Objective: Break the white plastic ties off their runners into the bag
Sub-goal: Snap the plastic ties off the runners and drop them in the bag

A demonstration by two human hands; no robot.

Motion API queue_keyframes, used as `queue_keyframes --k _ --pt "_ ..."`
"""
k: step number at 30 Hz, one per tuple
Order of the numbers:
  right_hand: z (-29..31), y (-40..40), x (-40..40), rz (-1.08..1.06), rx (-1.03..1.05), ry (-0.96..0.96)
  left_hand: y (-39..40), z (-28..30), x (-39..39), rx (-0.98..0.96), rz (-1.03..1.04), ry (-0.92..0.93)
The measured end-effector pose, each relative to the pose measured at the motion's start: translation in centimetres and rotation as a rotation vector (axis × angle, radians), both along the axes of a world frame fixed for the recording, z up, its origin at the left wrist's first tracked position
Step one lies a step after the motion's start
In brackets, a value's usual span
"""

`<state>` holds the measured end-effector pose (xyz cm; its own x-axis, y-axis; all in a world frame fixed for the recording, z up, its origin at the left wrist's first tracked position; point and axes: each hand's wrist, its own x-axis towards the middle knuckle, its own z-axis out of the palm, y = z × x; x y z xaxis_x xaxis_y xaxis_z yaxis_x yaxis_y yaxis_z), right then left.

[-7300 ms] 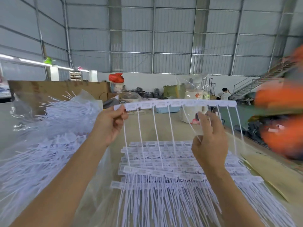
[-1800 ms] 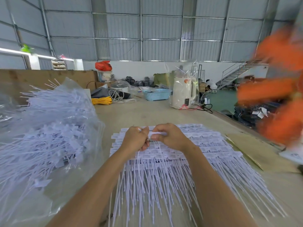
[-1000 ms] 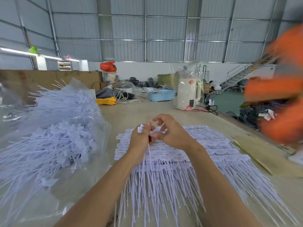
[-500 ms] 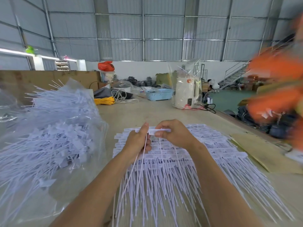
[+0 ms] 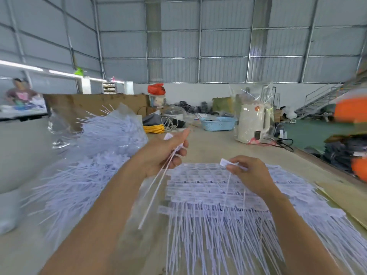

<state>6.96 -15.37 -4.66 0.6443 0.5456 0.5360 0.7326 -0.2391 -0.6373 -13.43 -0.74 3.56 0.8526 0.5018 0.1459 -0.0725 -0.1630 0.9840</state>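
My left hand (image 5: 160, 155) is raised above the table and grips a few loose white ties (image 5: 156, 187), their tails slanting down to the left. My right hand (image 5: 248, 173) pinches the last short piece of runner with ties (image 5: 226, 162) still hanging from it, just above the stack. A flat stack of white tie strips on runners (image 5: 218, 195) lies on the table under both hands. The clear plastic bag (image 5: 95, 155), full of separated ties, sits at the left, close beside my left hand.
A white kettle-like appliance (image 5: 252, 124) under clear plastic, a blue basket (image 5: 217, 124) and yellow cord (image 5: 154, 128) stand at the table's far end. Brown cardboard (image 5: 341, 197) lies at the right edge. Blurred orange shapes (image 5: 351, 110) fill the far right. A person (image 5: 19, 94) sits far left.
My hands have parted: the left one has lifted up and leftward toward the bag with broken-off ties, while the right one stays low with the remaining piece.
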Motion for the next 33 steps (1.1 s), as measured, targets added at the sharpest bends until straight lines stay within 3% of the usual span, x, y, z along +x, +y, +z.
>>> queue_keyframes --k 3,8,13,16,20,23,24,26,27,29,33 --pt "-0.3 0.5 -0.6 0.013 -0.009 0.008 5.5 -1.2 -2.6 0.298 0.258 0.272" --pt "-0.6 0.7 -0.8 0.004 0.024 0.007 12.4 -4.1 -4.6 0.858 0.486 0.706" --pt "-0.7 0.8 -1.0 -0.011 0.026 0.014 14.7 -6.1 -4.0 1.034 0.571 0.904" --pt "-0.7 0.9 -1.0 -0.019 0.015 0.009 14.8 -6.7 -3.7 1.101 0.632 0.973" --pt "-0.5 0.6 -1.2 -0.008 -0.025 -0.026 13.4 -5.8 -3.5 1.033 0.669 0.982" --pt "-0.2 0.6 -1.4 0.056 -0.05 -0.061 10.1 -3.4 -2.8 1.079 0.766 1.104" --pt "0.0 0.6 -1.5 0.092 -0.058 -0.055 8.9 -2.7 -2.3 1.151 0.811 1.065" --pt "0.4 0.5 -1.8 0.152 -0.075 -0.034 6.0 -2.0 -0.8 1.288 0.822 0.708" --pt "0.5 0.5 -1.9 0.176 -0.075 -0.023 4.3 -2.1 0.1 1.264 0.752 0.425" --pt "0.7 0.4 -2.1 0.215 -0.048 0.009 0.7 -3.0 2.5 0.937 0.516 0.044" --pt "1.0 0.2 -2.4 0.266 0.032 0.084 -4.0 -5.9 7.7 0.219 0.142 0.123"
